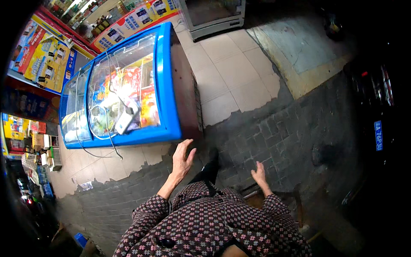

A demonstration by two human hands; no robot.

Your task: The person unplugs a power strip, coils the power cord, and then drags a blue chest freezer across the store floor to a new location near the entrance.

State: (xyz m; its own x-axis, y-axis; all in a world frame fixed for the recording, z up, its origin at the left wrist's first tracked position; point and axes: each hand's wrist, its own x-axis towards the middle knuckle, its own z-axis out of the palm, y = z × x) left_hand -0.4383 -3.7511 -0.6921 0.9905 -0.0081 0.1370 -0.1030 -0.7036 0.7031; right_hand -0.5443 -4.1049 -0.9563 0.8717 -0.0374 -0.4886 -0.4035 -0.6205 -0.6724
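Note:
My left hand point(183, 159) hangs in the air just off the near corner of a blue-framed chest freezer point(169, 85), its fingers loosely stretched and nothing in them. Further right, my right hand point(259, 175) is held over the dark paving with thumb and fingers apart, also without anything in it. Through the freezer's curved glass lid, colourful packages point(128, 81) show. On top of that glass lies a white power strip point(127, 120) with a grey cable point(91, 115) looping around it and hanging over the front edge.
Behind the freezer stands a glass-fronted cabinet point(216, 30). Shop shelves and poster-covered counters point(49, 60) line the left. Pale tiles point(227, 60) meet dark brick paving point(257, 141) along a ragged edge. A vehicle with a blue plate point(378, 135) stands at the right.

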